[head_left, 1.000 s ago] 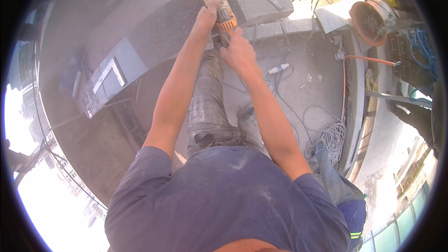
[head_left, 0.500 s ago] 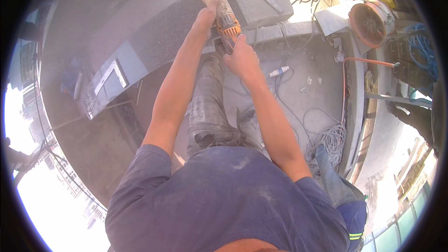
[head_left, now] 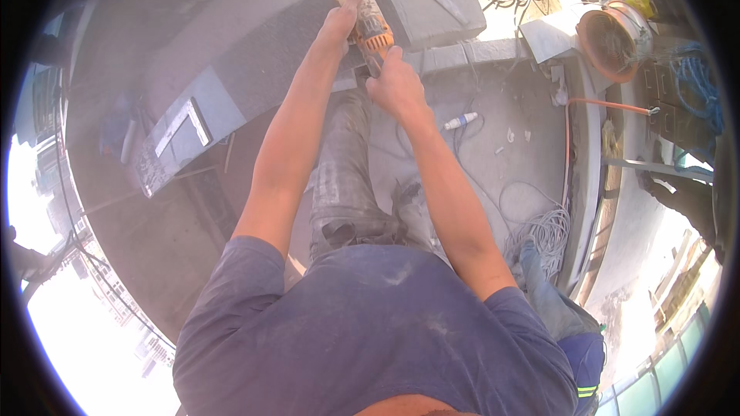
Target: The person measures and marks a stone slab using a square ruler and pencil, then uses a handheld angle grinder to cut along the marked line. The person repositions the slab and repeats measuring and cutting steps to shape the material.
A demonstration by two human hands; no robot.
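Holding pwr tool [head_left: 373, 21]: L fingers [head_left: 353, 3] nr front, R fingers [head_left: 392, 58] rear.

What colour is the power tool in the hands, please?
The power tool is orange, with dusty greyish patches; it shows in the head view.

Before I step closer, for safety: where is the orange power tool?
In the head view, the orange power tool is at top centre, left hand around its body, right hand on its near end.
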